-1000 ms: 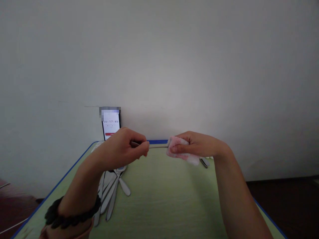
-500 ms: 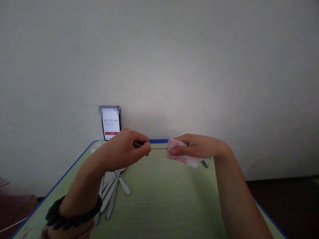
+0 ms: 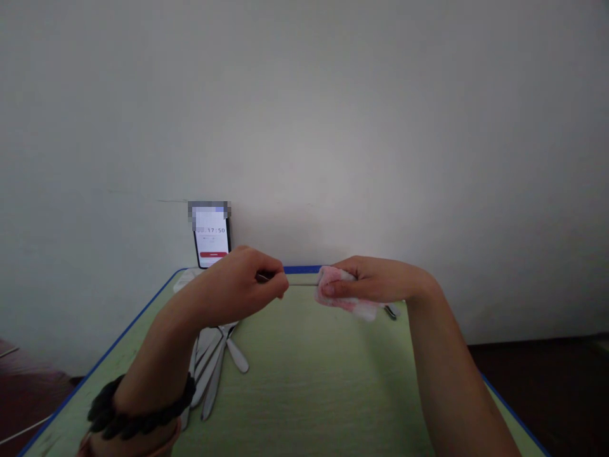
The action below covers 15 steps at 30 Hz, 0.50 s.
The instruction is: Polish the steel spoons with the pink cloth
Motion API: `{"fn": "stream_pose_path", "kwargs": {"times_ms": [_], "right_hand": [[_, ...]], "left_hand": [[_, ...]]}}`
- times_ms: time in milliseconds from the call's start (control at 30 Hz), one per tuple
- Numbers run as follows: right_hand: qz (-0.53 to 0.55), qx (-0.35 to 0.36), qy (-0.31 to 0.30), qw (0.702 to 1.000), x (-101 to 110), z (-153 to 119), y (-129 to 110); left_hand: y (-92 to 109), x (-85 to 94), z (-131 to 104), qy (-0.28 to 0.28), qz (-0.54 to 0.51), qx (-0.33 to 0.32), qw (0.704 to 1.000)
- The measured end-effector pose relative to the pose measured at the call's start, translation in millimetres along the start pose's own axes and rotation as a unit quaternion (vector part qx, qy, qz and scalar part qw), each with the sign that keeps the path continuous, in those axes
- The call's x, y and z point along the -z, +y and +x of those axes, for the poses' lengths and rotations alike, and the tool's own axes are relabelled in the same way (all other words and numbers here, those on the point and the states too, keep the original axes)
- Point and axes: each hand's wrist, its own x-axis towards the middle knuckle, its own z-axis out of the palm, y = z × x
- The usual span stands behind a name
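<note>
My left hand (image 3: 240, 279) is closed round one end of a thin metal piece of cutlery (image 3: 303, 285), held level above the table. Its kind cannot be made out, since both ends are covered. A pink and white cloth (image 3: 339, 293) is pinched in my right hand (image 3: 380, 278) and folded over the other end of the metal. Between the two hands only a short stretch of the stem shows. Below my left forearm lies a pile of metal cutlery (image 3: 212, 371), handles pointing towards me, the far ends partly hidden.
A phone (image 3: 212, 238) with a running timer leans upright against the wall. The green table (image 3: 309, 393) has a blue edge. Behind my right hand lies a shiny metal end (image 3: 391, 311). Something whitish (image 3: 184, 279) rests at the far left corner.
My right hand and the cloth have shifted very slightly left along the stem. My left hand keeps its place, and the phone's timer has advanced one second.
</note>
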Motion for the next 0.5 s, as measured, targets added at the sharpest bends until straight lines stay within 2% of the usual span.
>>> {"fn": "stream_pose_path", "kwargs": {"times_ms": [333, 500], "right_hand": [[-0.020, 0.017, -0.004, 1.000, -1.1, 3.6, 0.5], [-0.033, 0.013, -0.013, 0.999, -1.2, 5.6, -1.4]], "left_hand": [[-0.7, -0.8, 2.2, 0.035, 0.046, -0.018, 0.998], [7.5, -5.5, 6.2, 0.051, 0.046, -0.013, 0.998]]}}
